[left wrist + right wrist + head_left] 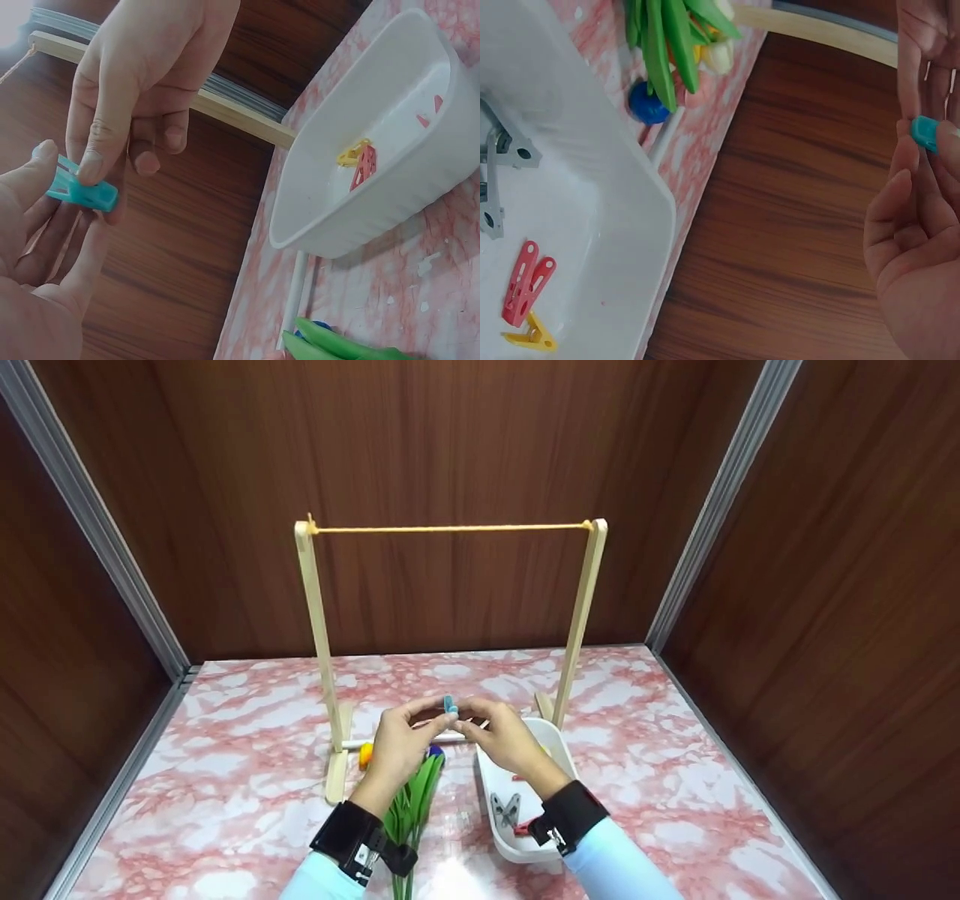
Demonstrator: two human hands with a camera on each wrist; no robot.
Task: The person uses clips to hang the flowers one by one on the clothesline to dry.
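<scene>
A small teal clothespin is held between both hands, above the table and in front of the wooden stand. My left hand pinches its slotted handle end with thumb and fingers; the left wrist view shows the left thumb at that end. From the other side my right hand grips it, thumb and forefinger on the body near its solid end. In the right wrist view the clothespin is partly hidden by the fingers.
A yellow string spans two wooden posts behind the hands. Under the right forearm stands a white basket with grey clips, a red clothespin and a yellow clothespin. Artificial tulips lie beneath the left wrist.
</scene>
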